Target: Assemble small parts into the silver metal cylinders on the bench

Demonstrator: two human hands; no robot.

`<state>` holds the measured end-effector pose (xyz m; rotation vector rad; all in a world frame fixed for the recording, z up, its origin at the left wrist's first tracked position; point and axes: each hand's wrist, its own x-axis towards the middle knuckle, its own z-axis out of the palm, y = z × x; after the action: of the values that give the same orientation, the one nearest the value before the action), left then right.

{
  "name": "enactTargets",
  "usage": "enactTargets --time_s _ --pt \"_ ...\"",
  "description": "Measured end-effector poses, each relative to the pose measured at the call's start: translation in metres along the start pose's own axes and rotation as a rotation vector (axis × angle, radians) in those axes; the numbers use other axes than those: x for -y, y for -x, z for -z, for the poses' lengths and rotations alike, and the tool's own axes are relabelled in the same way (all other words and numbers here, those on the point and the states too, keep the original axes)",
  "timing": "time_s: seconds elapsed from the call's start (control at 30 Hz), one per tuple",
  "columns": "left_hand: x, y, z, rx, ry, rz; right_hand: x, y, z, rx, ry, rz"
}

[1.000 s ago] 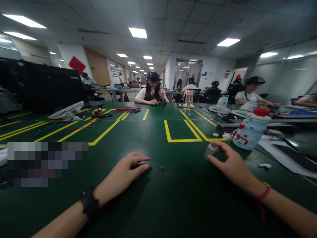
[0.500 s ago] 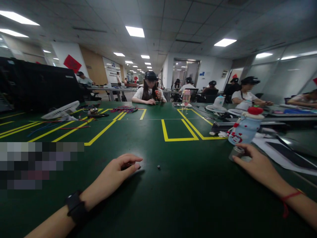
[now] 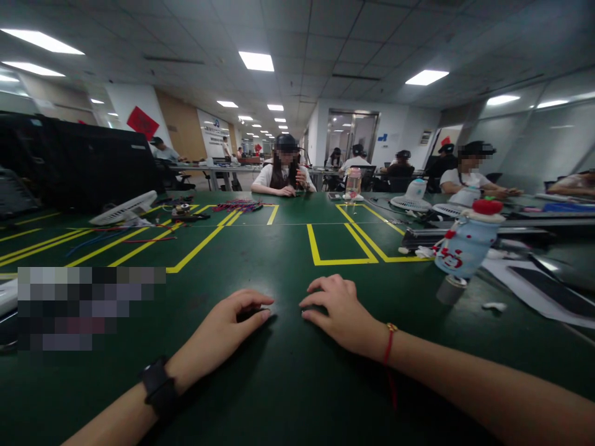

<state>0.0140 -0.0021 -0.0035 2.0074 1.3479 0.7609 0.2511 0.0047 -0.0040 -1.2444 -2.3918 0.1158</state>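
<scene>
My left hand [image 3: 232, 319] rests low over the green table [image 3: 260, 390], its thumb and index finger curved with a gap between their tips. Facing it, my right hand [image 3: 341, 313] has bent, separated fingers. Its thumb and index tips point at the spot where a small metal piece lay; that piece is now hidden by the fingers. I see nothing held in either hand. A grey metal cylinder [image 3: 450, 291] stands upright on the table at the right, just in front of a light blue bottle [image 3: 469, 248] with a red top.
Beyond the bottle are a dark phone [image 3: 548, 288] on white paper and white fans [image 3: 411, 197]. At the far left lie another fan [image 3: 123, 209] and a bundle of wires [image 3: 242, 205]. A person [image 3: 286, 170] sits across the table. Yellow tape [image 3: 346, 261] marks the surface.
My right hand has let go of the metal cylinder and moved left to the small metal piece, covering it. My left hand has barely moved. The view has shifted slightly.
</scene>
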Motion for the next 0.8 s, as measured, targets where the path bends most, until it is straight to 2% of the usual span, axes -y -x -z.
enactTargets --time_s 0.07,0.13,0.2,0.3,0.37,0.43,0.5,0.57,0.8 --pt "0.001 0.000 0.001 0.003 -0.003 0.005 -0.004 -0.004 0.004 0.002 0.005 -0.017" --pt "0.001 0.000 0.001 0.012 -0.003 0.016 -0.023 0.003 0.022 -0.053 0.054 -0.067" --pt "0.001 -0.001 0.001 0.023 -0.004 0.019 -0.053 0.021 0.049 -0.175 0.182 -0.153" --pt "0.000 -0.001 0.000 0.030 0.001 0.014 -0.106 0.060 0.093 -0.357 0.492 -0.348" --pt "-0.002 -0.001 -0.001 0.029 0.000 0.012 -0.137 0.085 0.114 -0.331 0.624 -0.505" --pt "-0.003 -0.002 -0.001 0.024 -0.008 0.015 -0.157 0.104 0.125 -0.244 0.619 -0.636" --pt "-0.003 -0.002 -0.001 0.019 -0.016 0.019 -0.166 0.115 0.127 -0.177 0.519 -0.707" --pt "-0.003 -0.001 -0.001 0.018 -0.015 0.026 -0.167 0.118 0.126 -0.162 0.440 -0.731" --pt "-0.002 0.000 -0.001 0.029 -0.012 0.036 -0.163 0.113 0.126 -0.154 0.397 -0.776"
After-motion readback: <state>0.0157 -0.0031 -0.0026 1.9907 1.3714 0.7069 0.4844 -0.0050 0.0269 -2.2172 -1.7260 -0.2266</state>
